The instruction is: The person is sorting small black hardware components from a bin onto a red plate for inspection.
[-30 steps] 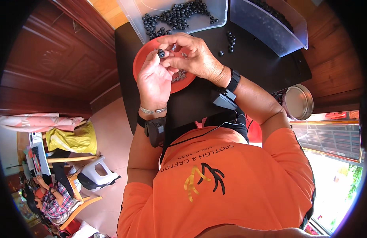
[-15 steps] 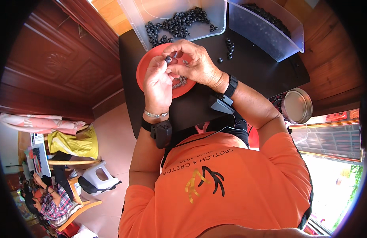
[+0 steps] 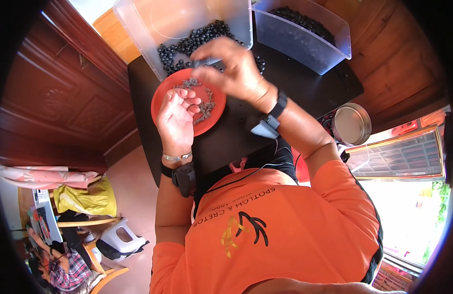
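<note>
Near, lower centre of frame: person's orange printed t-shirt [image 3: 265,230], both forearms rising from it toward the black tabletop [image 3: 304,83]

Left forearm has a black wrist device [image 3: 183,177] and a thin silver bangle [image 3: 176,157]. Left hand [image 3: 176,115] sits left of centre, palm up, fingers curled loosely inward, grip half closed; can't tell if anything is in it. It overlaps the near-left edge of a round flat orange-red plastic plate [image 3: 187,100]

Plate lies on tabletop, centre-left, holding a scatter of small grey metal bits [image 3: 205,109], too small to tell more

Right forearm crosses from lower right, black watch-like band [image 3: 278,105] at wrist with a grey tag below it. Right hand [image 3: 233,68] is above the plate's far edge, upper centre, fingertips drawn together, grip pinched on a small dark piece [image 3: 199,63], blurred

Farther, top of frame: clear plastic rectangular tub [image 3: 138,29] with a heap of small round black beads [image 3: 192,41], just beyond the plate. Right of it a second clear tub [image 3: 304,41] of dark beads, upper right

Right edge of tabletop: round silver metal tin [image 3: 352,124]

Far lower left on floor: yellow bag [image 3: 82,196], white iron-like appliance [image 3: 119,237]
</note>
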Available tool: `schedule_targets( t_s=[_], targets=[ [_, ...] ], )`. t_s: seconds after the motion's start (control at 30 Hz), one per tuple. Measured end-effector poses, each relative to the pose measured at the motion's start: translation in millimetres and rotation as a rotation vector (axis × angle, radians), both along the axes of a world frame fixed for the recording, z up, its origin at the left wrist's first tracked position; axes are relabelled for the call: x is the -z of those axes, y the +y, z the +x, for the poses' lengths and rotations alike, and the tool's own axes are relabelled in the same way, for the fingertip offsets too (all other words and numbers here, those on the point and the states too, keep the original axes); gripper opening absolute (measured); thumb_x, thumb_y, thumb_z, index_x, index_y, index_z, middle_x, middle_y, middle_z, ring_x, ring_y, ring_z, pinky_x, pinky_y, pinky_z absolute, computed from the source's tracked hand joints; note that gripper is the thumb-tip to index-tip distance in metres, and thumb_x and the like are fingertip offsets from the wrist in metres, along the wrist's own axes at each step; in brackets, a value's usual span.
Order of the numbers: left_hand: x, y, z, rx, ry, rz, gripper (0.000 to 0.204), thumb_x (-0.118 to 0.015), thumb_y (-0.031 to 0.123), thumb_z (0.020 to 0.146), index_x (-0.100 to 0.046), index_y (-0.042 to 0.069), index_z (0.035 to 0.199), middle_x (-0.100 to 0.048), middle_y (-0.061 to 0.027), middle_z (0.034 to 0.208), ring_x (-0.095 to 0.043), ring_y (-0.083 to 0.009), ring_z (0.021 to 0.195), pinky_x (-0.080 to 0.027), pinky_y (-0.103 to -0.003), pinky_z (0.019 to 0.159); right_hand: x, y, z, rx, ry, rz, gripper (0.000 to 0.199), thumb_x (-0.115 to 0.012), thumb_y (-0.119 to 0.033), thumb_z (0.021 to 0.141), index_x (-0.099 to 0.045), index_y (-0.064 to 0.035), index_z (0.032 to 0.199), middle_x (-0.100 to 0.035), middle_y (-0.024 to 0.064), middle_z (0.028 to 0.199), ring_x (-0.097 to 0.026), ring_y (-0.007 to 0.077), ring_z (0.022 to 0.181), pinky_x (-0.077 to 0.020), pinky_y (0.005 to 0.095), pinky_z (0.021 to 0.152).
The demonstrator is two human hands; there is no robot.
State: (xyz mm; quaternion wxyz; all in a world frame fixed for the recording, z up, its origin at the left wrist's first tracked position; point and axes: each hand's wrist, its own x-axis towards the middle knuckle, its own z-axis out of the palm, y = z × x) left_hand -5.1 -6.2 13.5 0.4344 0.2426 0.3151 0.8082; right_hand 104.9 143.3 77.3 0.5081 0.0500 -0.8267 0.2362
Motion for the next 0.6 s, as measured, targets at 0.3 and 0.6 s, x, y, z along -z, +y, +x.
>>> schedule_targets(
  t_s=[0.3, 0.6],
  targets=[
    [-4.1, 2.8, 1.1, 0.02, -0.06, -0.053, 0.015, -0.048, 0.024, 0.093, -0.052, 0.01, 0.09, -0.058, -0.005, 0.09, -0.058, -0.0197, 0.082, -0.044, -0.03, 0.071, -78.2, 93.0, 57.9, 0.879, 0.158, 0.258, 0.025, -0.062, -0.008, 0.075, -0.063, -0.0023, 0.099, -0.062, 0.0169, 0.097, -0.057, 0.0343, 0.095, -0.0453, 0.0401, 0.085],
    [1.8, 2.2, -2.2, 0.0, -0.096, -0.067, 0.014, -0.047, 0.023, 0.093, -0.053, 0.011, 0.089, -0.058, -0.0043, 0.089, -0.059, -0.0201, 0.081, -0.043, -0.031, 0.07, 44.1, 113.3, -11.5, 0.325, -0.534, -0.092, 0.019, -0.068, -0.02, 0.078, -0.069, -0.0071, 0.091, -0.068, 0.0094, 0.081, -0.066, 0.0211, 0.073, -0.051, 0.03, 0.069]
  ],
)
